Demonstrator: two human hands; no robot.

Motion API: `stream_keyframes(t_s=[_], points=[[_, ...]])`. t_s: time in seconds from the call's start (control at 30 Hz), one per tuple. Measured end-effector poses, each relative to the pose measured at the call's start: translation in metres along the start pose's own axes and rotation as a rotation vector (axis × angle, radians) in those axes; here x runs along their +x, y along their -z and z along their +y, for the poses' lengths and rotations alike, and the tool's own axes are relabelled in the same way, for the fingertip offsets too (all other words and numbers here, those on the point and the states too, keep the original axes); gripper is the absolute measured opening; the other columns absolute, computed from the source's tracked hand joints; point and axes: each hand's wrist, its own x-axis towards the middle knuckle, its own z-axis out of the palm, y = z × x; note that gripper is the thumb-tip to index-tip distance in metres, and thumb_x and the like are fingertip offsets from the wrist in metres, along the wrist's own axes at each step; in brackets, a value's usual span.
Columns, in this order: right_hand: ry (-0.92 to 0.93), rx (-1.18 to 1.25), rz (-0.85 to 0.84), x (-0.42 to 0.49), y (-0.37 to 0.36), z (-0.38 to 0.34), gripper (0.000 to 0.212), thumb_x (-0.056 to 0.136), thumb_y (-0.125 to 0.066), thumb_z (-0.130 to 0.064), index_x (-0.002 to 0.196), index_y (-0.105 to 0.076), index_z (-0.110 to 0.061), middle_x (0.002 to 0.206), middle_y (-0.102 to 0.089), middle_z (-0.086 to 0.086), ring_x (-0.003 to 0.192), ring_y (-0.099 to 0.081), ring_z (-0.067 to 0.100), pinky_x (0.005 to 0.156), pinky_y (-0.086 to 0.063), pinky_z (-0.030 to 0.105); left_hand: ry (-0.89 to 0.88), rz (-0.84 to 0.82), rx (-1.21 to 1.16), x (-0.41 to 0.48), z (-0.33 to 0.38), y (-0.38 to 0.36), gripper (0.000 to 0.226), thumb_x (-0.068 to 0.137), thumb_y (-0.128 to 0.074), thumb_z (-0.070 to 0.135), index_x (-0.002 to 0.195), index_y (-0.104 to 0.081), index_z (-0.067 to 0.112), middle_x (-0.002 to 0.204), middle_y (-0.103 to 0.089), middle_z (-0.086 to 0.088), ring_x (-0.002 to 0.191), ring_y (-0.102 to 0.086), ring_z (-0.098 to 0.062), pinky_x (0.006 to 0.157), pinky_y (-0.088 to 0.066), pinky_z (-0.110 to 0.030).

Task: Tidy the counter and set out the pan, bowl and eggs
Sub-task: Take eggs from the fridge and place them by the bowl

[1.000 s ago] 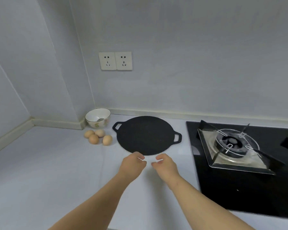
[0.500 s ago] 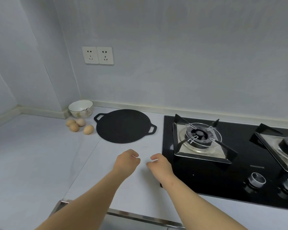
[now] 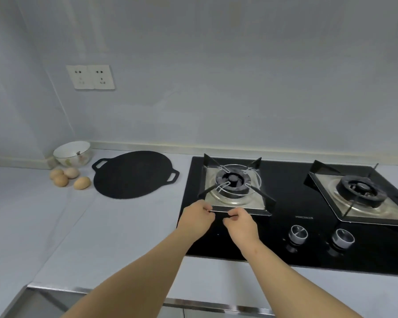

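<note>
Centre frame: left hand (image 3: 195, 218) and right hand (image 3: 240, 222) close together over the hob (image 3: 285, 203) front. Both grips curled; whether they hold anything cannot be determined. Left of hob, on tabletop (image 3: 101, 226): pan (image 3: 133, 174). Further left: four eggs (image 3: 82, 182). Behind them: bowl (image 3: 72, 153).

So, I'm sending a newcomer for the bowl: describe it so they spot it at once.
From the black hob, go left past the flat black pan to the wall corner. The bowl stands there, behind four brown eggs. It alone is white, deep and flower-patterned.
</note>
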Motion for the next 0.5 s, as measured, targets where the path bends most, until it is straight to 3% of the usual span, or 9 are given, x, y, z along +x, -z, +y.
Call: stream_keyframes(t_s=[0.17, 0.33, 0.5], points=[[-0.017, 0.005, 0.091, 0.021, 0.055, 0.021, 0.027, 0.090, -0.055, -0.012, 0.117, -0.054, -0.012, 0.087, -0.052, -0.005, 0.081, -0.050, 0.012, 0.071, -0.038, 0.023, -0.066, -0.053, 0.017, 0.017, 0.044, -0.041, 0.025, 0.092, -0.049, 0.016, 0.114, -0.058, 0.014, 0.101, -0.060, -0.004, 0.086, -0.054, -0.014, 0.080, -0.046, -0.024], [0.024, 0.002, 0.122, 0.039, 0.125, 0.048, 0.025, 0.091, -0.054, -0.010, 0.116, -0.054, -0.011, 0.079, -0.051, -0.008, 0.074, -0.049, 0.007, 0.059, -0.036, 0.020, -0.086, -0.047, 0.063, 0.024, 0.097, -0.102, 0.025, 0.090, -0.052, 0.018, 0.115, -0.059, 0.016, 0.114, -0.062, -0.002, 0.106, -0.058, -0.020, 0.093, -0.047, -0.030], [0.034, -0.008, 0.176, 0.051, 0.236, 0.087, 0.029, 0.091, -0.053, -0.012, 0.121, -0.054, -0.013, 0.101, -0.055, -0.002, 0.087, -0.047, 0.010, 0.061, -0.034, 0.019, -0.165, -0.076, 0.032, 0.016, 0.179, -0.185, 0.024, 0.092, -0.052, 0.020, 0.115, -0.058, 0.017, 0.113, -0.061, -0.001, 0.101, -0.056, -0.014, 0.087, -0.043, -0.024]])
